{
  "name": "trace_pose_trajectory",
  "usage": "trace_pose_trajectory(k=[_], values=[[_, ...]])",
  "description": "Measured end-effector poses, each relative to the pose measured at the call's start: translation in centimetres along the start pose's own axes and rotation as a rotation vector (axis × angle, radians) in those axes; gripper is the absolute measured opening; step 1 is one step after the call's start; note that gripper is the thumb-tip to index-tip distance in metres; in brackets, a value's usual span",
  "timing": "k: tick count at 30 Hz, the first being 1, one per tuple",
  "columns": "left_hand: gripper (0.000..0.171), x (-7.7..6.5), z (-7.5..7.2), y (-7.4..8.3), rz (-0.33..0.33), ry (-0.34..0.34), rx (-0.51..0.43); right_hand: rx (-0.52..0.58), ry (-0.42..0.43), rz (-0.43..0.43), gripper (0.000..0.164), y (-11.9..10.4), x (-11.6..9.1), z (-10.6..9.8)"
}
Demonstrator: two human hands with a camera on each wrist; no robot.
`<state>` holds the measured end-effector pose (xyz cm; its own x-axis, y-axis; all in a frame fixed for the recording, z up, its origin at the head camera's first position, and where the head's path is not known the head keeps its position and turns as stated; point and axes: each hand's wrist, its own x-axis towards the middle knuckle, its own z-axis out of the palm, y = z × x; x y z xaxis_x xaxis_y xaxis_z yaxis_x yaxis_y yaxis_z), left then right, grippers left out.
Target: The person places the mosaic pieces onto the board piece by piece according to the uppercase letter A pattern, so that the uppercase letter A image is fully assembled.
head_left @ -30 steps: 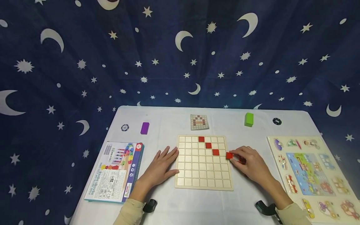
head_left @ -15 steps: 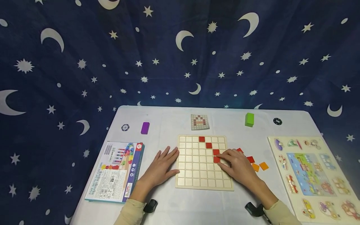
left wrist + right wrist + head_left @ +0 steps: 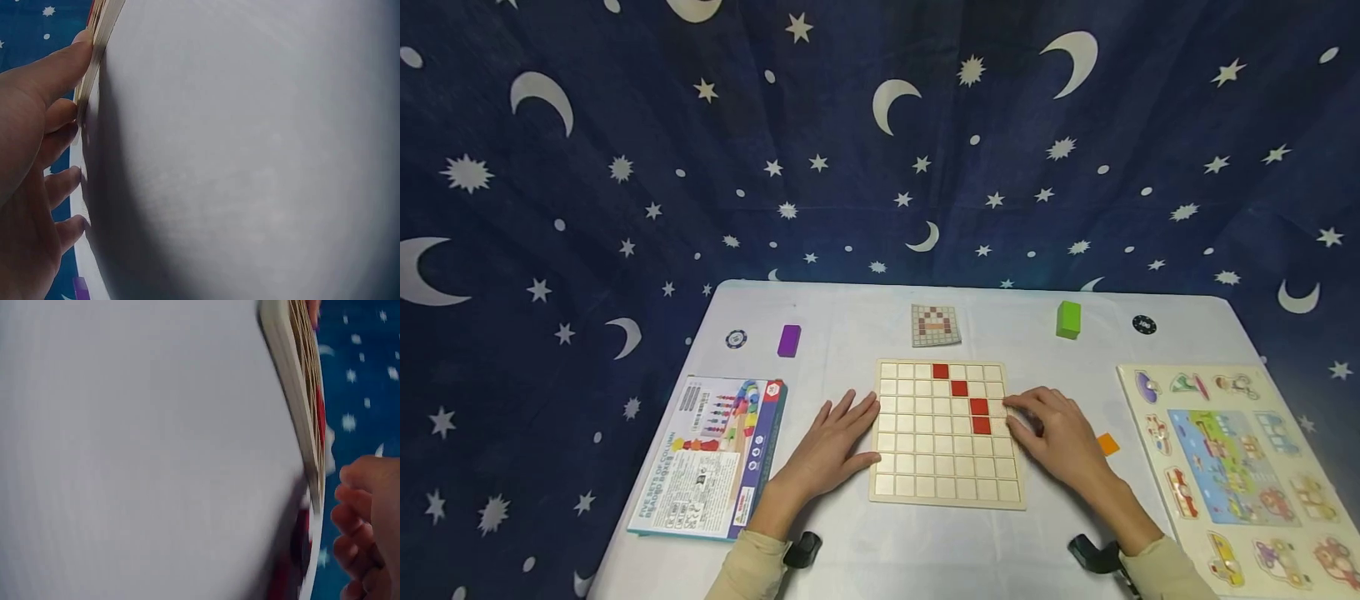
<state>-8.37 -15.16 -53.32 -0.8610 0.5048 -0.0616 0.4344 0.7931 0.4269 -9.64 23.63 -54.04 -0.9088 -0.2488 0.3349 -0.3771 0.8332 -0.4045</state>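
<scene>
A pale wooden grid board (image 3: 925, 467) lies flat in the middle of the white table. Its red square tiles run diagonally from the top row (image 3: 940, 372) down to two stacked ones, the lower tile (image 3: 981, 425) sitting under the other. My left hand (image 3: 827, 446) rests flat with fingers spread, fingertips at the board's left edge. Just off the right edge is my right hand (image 3: 1060, 437), thumb and forefinger apart with nothing between them. Blurred red tiles (image 3: 302, 528) lie below it in the right wrist view; the head view hides them. One orange tile (image 3: 1108, 444) peeks out beside this hand.
Behind the board lies a small pattern card (image 3: 936, 326). A purple block (image 3: 788, 341) and a green block (image 3: 1068, 320) stand farther back, each near a round chip. A toy box (image 3: 707, 458) lies left; a picture puzzle board (image 3: 1232, 475) lies right.
The right hand carried a red tile onto the board, put it in a cell below the third one, let go and moved back right over the loose tiles. The left hand stayed put.
</scene>
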Motion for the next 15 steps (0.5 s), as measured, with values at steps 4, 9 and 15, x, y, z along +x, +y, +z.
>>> trace_pose_trajectory(k=[4,9,15], values=[[0.077,0.0,-0.1,0.0,-0.005,0.001,0.004,-0.091,0.020,0.072,0.031,2.1,0.1,-1.3],[0.077,0.0,-0.1,-0.1,-0.010,0.007,0.011,-0.178,-0.026,0.167,0.035,3.3,0.5,-2.2],[0.077,0.1,0.0,0.1,-0.003,0.002,-0.006,-0.201,-0.053,0.210,0.036,3.6,1.0,-2.5]])
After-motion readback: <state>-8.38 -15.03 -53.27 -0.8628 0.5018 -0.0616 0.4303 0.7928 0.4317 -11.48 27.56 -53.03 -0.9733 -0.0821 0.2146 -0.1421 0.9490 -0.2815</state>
